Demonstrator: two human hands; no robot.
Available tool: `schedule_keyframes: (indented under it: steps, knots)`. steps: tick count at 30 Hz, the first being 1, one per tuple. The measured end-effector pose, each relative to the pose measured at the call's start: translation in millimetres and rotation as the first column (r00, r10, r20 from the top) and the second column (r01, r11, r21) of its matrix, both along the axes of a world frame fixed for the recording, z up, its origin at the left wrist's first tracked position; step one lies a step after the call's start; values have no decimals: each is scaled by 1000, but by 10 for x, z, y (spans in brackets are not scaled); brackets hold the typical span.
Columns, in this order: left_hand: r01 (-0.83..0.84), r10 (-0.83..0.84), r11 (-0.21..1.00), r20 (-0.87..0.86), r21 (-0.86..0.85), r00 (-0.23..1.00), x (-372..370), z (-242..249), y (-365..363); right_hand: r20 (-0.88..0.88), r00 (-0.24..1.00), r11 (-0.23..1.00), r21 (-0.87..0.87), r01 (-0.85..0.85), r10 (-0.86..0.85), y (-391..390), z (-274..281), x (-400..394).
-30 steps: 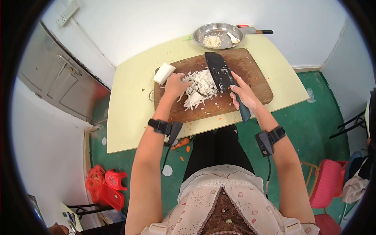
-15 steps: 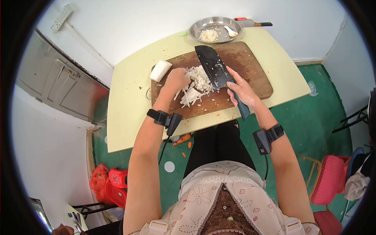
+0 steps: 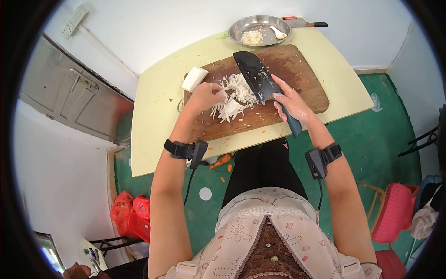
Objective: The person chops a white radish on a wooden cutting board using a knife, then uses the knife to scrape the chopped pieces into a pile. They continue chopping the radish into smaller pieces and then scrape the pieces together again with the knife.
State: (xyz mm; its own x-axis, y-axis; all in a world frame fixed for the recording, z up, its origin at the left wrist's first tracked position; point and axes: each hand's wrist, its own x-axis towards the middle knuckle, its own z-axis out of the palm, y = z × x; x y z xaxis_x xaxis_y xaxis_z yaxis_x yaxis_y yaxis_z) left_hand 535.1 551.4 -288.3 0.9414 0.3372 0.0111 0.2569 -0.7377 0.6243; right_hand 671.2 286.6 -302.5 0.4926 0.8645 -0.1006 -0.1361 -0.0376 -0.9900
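Note:
A dark cleaver [image 3: 253, 72] rests over the wooden cutting board [image 3: 297, 69], its handle held in my right hand [image 3: 293, 103]. Left of the blade lies a heap of diced white pieces [image 3: 240, 88]. White strips [image 3: 227, 110] are spread just below that heap. My left hand [image 3: 207, 96] is closed at the left of the strips, its fingertips pinched on some white strips. Beyond it, a thick white chunk [image 3: 194, 79] sits at the board's upper left edge.
A round metal pan [image 3: 260, 41] with diced white bits and a white spoon [image 3: 278, 32] stands at the far edge of the table [image 3: 153, 116]. Beside it lies another knife [image 3: 302, 23]. Pink chair [image 3: 391, 213] and red stools [image 3: 139, 223] are on the floor.
The view has shifted slightly, moving the table and board a little to the right. My left hand still pinches beside the strips, and my right hand keeps hold of the cleaver.

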Motion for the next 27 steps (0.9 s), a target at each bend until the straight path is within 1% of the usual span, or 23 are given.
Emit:
schedule_keyframes:
  steps: [3,6,9,12,15,18,21,24,27]
  knots:
    - [-5,9,998,-66,66,998,-32,67,-127,13,1000,1000,6,-12,12,-1,-6,1]
    - [-50,66,975,-66,215,996,-84,181,-195,12,1000,1000,-1,-10,10,-4,-6,-1]
    - [-118,126,983,-43,140,991,-86,260,-209,33,999,1000,-17,9,-9,1,30,-25]
    - [-70,23,948,151,311,988,12,-150,35,20,1000,1000,-21,0,1,3,32,-17]
    - [-84,77,976,41,199,996,37,-209,-24,39,999,1000,-26,-6,7,5,4,-10]
    - [-78,83,986,-25,147,996,9,-168,-92,39,999,999,-32,-2,3,7,32,-23]
    - [-183,184,980,17,-74,983,-63,-147,-198,61,998,998,-65,13,-9,50,6,-8]
    - [-250,293,952,291,-176,911,-17,-490,-36,229,973,983,-184,16,27,123,148,-131]
    - [-300,252,948,329,104,910,108,-471,24,413,909,958,-276,73,50,214,461,-365]
